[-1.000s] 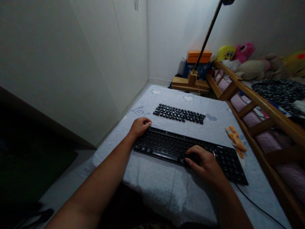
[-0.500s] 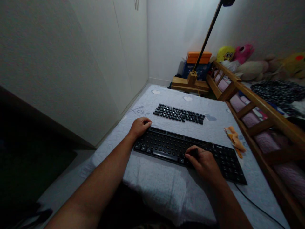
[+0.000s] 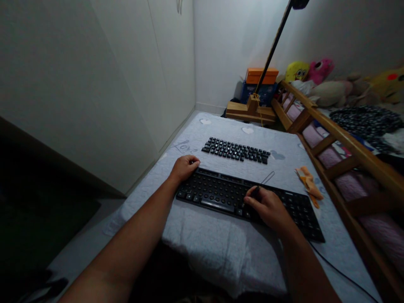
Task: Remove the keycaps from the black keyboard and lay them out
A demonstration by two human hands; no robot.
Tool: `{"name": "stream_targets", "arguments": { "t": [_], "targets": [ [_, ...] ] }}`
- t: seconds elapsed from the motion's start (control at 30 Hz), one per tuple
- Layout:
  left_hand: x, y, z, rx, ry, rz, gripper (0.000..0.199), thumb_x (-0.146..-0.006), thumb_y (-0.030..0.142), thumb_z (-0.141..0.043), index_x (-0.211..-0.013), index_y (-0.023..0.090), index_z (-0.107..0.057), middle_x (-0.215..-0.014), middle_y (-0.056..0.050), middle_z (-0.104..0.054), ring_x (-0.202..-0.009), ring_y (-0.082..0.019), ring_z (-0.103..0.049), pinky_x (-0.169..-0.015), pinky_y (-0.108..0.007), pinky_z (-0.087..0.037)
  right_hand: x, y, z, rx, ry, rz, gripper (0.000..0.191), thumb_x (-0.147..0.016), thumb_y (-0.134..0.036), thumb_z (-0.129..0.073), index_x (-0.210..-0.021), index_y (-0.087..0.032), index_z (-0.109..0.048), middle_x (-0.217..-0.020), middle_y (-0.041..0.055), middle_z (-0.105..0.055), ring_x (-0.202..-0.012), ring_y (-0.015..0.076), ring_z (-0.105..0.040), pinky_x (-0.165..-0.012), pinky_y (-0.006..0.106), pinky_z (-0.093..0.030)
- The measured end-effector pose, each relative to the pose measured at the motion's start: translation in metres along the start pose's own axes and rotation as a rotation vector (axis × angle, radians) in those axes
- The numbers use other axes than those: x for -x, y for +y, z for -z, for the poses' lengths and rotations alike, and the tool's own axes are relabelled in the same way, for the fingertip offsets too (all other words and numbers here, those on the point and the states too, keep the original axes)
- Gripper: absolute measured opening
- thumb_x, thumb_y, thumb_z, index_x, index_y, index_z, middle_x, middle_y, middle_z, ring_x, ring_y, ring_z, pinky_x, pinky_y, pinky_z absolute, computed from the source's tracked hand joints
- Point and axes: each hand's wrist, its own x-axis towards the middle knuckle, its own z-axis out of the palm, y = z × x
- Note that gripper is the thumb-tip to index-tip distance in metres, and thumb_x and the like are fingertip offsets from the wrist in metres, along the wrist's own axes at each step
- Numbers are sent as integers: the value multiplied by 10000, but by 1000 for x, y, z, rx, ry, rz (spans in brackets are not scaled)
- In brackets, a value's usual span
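Observation:
A black keyboard [image 3: 217, 203] lies across the cloth, with many of its keycaps off and the switch bases showing; the space bar and the number pad keys are still on. My left hand [image 3: 185, 167] is closed over its far left corner. Above the lower right of the letter area, my right hand [image 3: 267, 206] pinches the dark handle of a wire keycap puller [image 3: 268, 177]. The puller's wire loop points up and away, to the right. Removed black keycaps [image 3: 235, 150] lie in rows behind the keyboard.
Right of the keyboard lies a crumpled orange cloth [image 3: 311, 185] with a yellow-orange tool beside it. The keyboard cable [image 3: 341, 271] runs off the lower right. A wooden bed rail [image 3: 344, 147] borders the right side, and a white cabinet [image 3: 142, 84] the left.
The puller's wire loop, low and near the keyboard before, now stands raised above it. My right hand has turned slightly. My left hand keeps its place on the corner.

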Motion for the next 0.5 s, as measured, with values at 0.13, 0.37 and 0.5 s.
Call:
{"name": "stream_targets", "arguments": {
  "t": [0.13,0.37,0.5],
  "targets": [
    [1,0,0,-12,1,-6,294,-780,380,-545,-842,164,-735,-774,-35,-712,-737,-184,-634,-737,-287,-489,-4,-1,2,-28,-24,-6,175,-808,-340,-602,-800,-172,-652,-649,1,-607,-592,150,-553,-536,249,-404],
    [1,1,1,-26,14,-20,260,-793,352,-562,-863,165,-729,-818,-39,-705,-747,-179,-622,-742,-290,-492,-1,2,1,-170,8,6,166,-814,-336,-615,-830,-172,-640,-710,11,-635,-643,159,-589,-594,265,-461],
    [5,10,5,-58,128,-89,221,-806,326,-580,-892,172,-714,-931,-54,-690,-807,-180,-605,-812,-315,-493,1,-1,-3,-154,73,57,166,-842,-341,-596,-853,-182,-641,-762,24,-661,-699,174,-613,-642,276,-466]
  ]
}}
